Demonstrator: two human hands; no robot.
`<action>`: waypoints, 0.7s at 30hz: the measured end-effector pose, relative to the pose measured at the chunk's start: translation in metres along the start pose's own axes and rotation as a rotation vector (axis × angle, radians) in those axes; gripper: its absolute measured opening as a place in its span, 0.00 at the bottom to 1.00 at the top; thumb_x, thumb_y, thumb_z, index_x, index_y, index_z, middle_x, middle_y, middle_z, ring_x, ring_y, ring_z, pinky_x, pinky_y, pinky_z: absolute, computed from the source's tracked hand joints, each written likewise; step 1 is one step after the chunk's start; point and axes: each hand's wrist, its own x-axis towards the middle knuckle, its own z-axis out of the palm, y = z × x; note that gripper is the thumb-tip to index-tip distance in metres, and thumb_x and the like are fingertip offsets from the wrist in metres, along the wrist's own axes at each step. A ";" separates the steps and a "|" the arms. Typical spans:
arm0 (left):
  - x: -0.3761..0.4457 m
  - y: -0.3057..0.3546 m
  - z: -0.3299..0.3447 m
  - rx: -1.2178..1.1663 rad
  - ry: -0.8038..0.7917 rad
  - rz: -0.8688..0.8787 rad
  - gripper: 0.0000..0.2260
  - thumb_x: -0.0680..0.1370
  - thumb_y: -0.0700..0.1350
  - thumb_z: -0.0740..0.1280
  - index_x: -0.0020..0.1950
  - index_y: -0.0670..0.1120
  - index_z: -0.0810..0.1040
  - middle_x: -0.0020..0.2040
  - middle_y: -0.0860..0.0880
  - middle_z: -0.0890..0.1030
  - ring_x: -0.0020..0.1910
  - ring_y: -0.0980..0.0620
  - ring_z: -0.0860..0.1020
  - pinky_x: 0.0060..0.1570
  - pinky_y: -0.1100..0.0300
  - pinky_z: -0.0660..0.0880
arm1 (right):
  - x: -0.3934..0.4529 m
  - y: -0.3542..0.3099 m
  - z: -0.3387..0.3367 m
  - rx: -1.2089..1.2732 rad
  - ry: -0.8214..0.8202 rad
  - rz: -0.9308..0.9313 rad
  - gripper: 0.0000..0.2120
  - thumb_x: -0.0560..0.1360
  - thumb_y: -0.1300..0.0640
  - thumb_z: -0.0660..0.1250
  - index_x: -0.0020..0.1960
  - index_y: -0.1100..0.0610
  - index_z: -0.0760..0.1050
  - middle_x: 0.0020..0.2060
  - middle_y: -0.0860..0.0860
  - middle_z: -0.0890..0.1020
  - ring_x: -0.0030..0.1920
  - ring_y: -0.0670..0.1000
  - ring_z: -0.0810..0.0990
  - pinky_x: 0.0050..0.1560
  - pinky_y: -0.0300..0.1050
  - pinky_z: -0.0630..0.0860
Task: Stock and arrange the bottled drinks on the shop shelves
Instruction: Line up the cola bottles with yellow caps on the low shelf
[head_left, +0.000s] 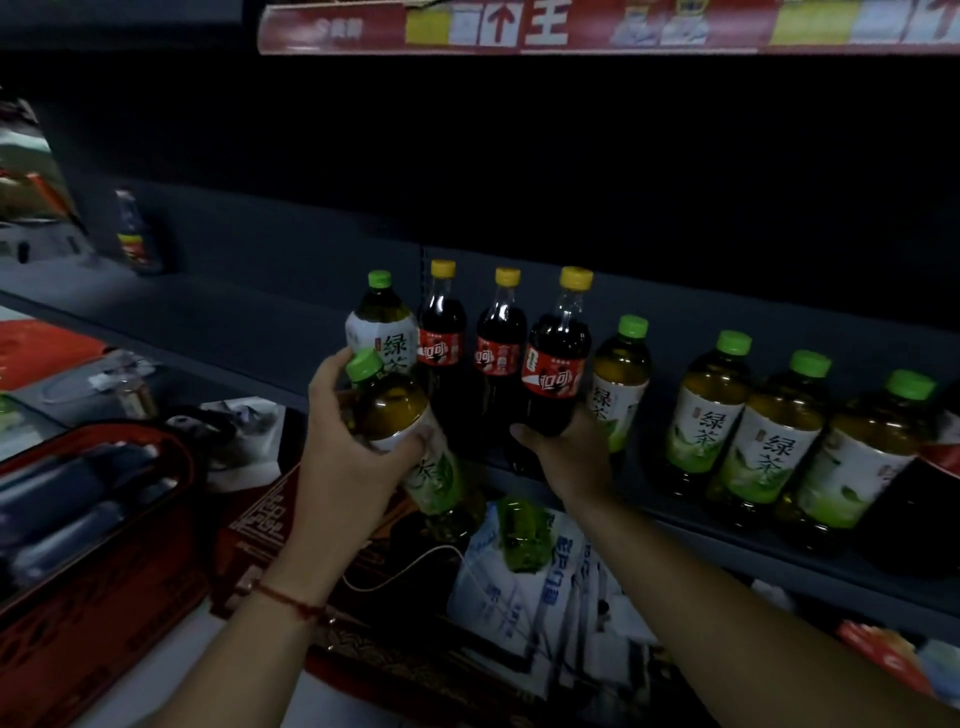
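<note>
Both hands (347, 457) (569, 451) on bottles (402, 415) (557, 364).

The right hand's (566, 452) fingers are hidden behind the cola bottle (556, 364) it holds, and its palm covers the bottle's base. The left hand (348, 457) masks part of the green tea bottle's (410, 436) label. The far-left bottle (136, 234) is too dim and blurred to identify. The top banner (571, 26) is cut off by the frame's edge. A dark bottle (930, 499) at far right is cropped.
</note>
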 end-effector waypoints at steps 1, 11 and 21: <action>0.000 -0.001 -0.002 0.001 0.003 -0.003 0.37 0.70 0.42 0.78 0.69 0.62 0.61 0.57 0.65 0.72 0.51 0.70 0.77 0.45 0.76 0.74 | 0.006 0.003 0.007 -0.014 0.020 0.000 0.15 0.69 0.61 0.77 0.50 0.52 0.74 0.45 0.45 0.80 0.48 0.46 0.78 0.42 0.34 0.70; 0.002 0.007 -0.007 -0.011 0.039 -0.028 0.37 0.70 0.40 0.78 0.71 0.58 0.61 0.53 0.66 0.70 0.48 0.75 0.75 0.42 0.78 0.71 | 0.045 0.040 0.033 -0.178 0.198 0.120 0.26 0.67 0.58 0.78 0.60 0.64 0.73 0.56 0.59 0.81 0.57 0.57 0.80 0.56 0.48 0.76; 0.008 0.023 -0.007 -0.058 0.032 -0.075 0.39 0.70 0.40 0.78 0.73 0.58 0.61 0.53 0.55 0.76 0.46 0.66 0.79 0.41 0.74 0.74 | -0.003 0.010 0.018 0.079 0.098 0.128 0.29 0.72 0.55 0.74 0.69 0.55 0.67 0.64 0.49 0.75 0.63 0.50 0.74 0.65 0.50 0.72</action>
